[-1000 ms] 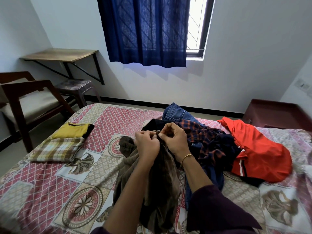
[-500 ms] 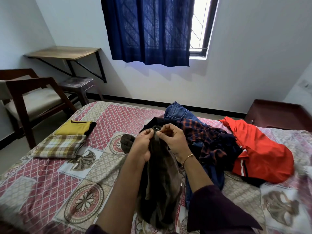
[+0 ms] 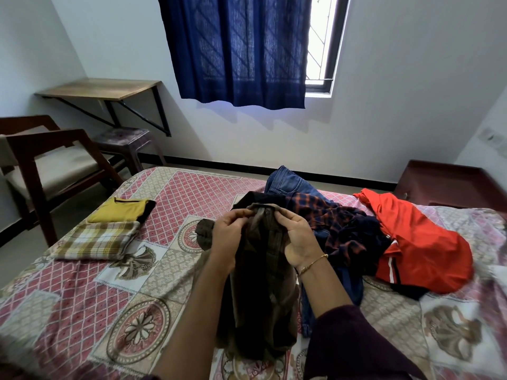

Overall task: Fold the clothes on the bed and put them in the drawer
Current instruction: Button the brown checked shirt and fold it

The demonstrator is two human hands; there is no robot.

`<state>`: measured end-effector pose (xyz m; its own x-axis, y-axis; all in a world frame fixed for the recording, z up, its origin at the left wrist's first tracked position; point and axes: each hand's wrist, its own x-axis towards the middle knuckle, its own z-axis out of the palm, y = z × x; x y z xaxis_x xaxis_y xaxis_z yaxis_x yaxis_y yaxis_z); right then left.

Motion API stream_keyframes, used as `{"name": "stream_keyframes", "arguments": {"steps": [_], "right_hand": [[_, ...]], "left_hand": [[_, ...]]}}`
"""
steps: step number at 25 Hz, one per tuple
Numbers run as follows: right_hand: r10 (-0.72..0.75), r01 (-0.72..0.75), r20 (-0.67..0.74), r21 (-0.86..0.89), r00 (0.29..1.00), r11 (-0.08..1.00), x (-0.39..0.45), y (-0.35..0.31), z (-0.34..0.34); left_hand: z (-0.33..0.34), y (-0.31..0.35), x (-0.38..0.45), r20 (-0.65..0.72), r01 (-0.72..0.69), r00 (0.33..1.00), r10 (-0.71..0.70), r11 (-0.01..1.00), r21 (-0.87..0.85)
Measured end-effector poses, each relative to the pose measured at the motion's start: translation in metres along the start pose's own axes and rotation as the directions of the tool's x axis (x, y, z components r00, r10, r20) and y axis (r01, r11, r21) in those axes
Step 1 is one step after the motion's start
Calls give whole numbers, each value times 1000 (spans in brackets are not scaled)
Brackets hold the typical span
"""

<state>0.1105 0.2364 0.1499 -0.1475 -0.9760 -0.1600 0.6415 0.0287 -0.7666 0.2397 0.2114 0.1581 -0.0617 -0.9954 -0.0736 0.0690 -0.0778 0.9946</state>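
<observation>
Garment held by its top edge, long axis hanging toward the wearer

Dark brown-olive checked shirt: raised over patterned bedspread, collar uppermost, body drooping straight down. Left hand and right hand pinch the collar at either side, equally near.

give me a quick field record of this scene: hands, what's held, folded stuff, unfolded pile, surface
left hand: pinches the top edge of the brown garment
right hand: pinches the same edge, beside the left
held item: brown garment, hanging down from both hands over the bed
folded: yellow top and beige plaid cloth, side by side at the left of the bed
unfolded pile: jeans, orange-navy check shirt, red garment, heaped to the right
surface: bed with patterned bedspread
drawer: cannot tell
</observation>
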Motion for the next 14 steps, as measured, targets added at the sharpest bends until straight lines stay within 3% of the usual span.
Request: {"name": "stream_keyframes", "arguments": {"steps": [2,3,5,6,8,11,14], "right_hand": [[38,-35,-19,134,999,990,-2,-3,3],[46,-40,-31,185,998,982,-2,-3,4],[58,-43,-52,243,997,969,-3,-4,5],[63,-45,-60,258,996,965,-2,-2,4],[67,-45,-69,283,995,958,0,2,4],[66,-52,-39,299,997,953,-2,4,5],[89,-93,25,262,996,961,-4,-1,-1]], "left_hand": [[3,-15,-11,39,-178,984,173,945,276],[1,-25,-15,47,-247,967,252,864,438],[-4,-46,-18,10,-278,936,352,719,637],[-7,-55,-18,-11,-267,931,365,701,661],[-11,-61,-20,-70,-246,936,346,780,576],[-14,-51,-16,-256,-161,938,232,949,273],[-25,-37,-5,-309,-73,949,61,997,-26]]}}
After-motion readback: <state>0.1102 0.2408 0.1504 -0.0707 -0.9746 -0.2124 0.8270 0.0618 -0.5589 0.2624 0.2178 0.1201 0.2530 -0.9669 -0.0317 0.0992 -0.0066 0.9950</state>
